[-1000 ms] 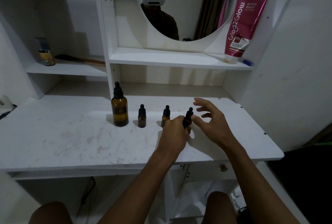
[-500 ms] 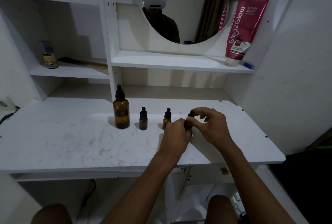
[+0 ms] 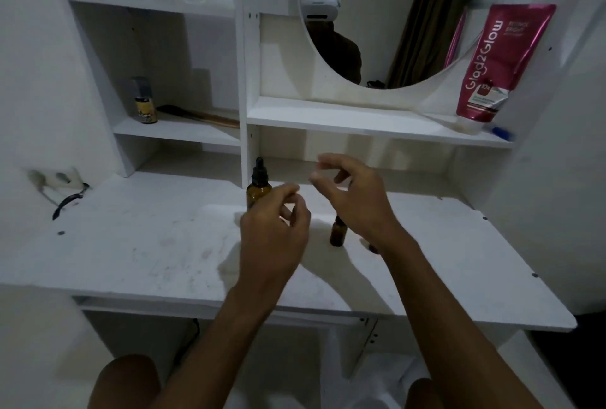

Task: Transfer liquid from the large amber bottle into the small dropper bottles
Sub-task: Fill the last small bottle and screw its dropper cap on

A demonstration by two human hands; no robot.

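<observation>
The large amber bottle (image 3: 258,188) with its black dropper cap stands upright on the white desk (image 3: 147,244), just behind my left hand (image 3: 274,231). That hand hovers with loosely curled, parted fingers and nothing in it. One small amber dropper bottle (image 3: 337,233) stands between my hands, its top partly hidden by my right hand (image 3: 355,198). My right hand is raised above the desk, blurred, fingers spread and empty. A dark bit (image 3: 372,248) shows at my right wrist; I cannot tell what it is. The other small bottles are hidden.
A pink tube (image 3: 501,61) leans on the shelf (image 3: 344,118) under the round mirror (image 3: 393,15). A small spray can (image 3: 144,102) and a wooden-handled tool (image 3: 200,116) sit on the left shelf. A wall socket with a black cable (image 3: 62,192) is at the desk's left.
Both hands have let go of the rightmost small bottle, lifted and shifted left. The camera has moved closer and tilted down.
</observation>
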